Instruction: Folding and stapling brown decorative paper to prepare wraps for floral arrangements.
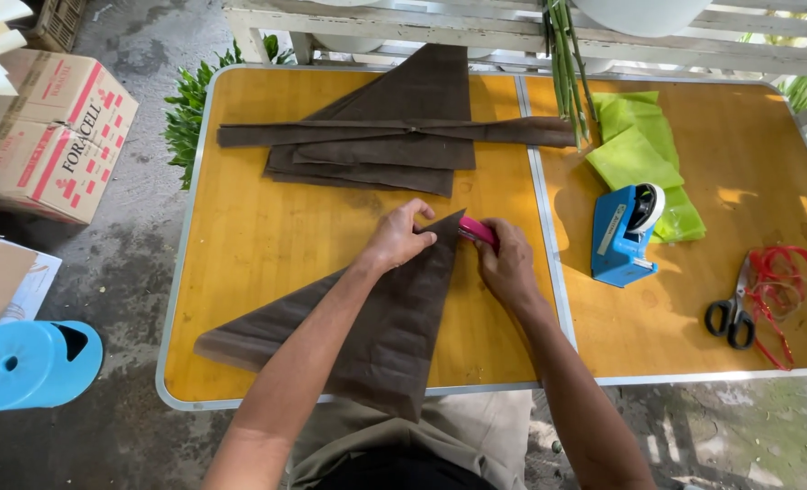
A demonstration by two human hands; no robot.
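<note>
A brown sheet folded into a long triangle [367, 318] lies on the yellow table [258, 227], its point aimed away from me. My left hand [399, 238] pinches the folded tip of that sheet. My right hand [506, 263] grips a pink stapler [478, 231] whose nose sits at the same tip. Farther back lies a stack of more folded brown sheets [394, 136].
A blue tape dispenser [626, 231] stands right of my hands, on green folded sheets [639, 150]. Black-handled scissors [735, 313] and red ribbon [780, 272] lie at the right edge. Green stems [567, 63] hang at the back. Cardboard boxes [49, 127] and a blue roll [31, 363] sit on the floor to the left.
</note>
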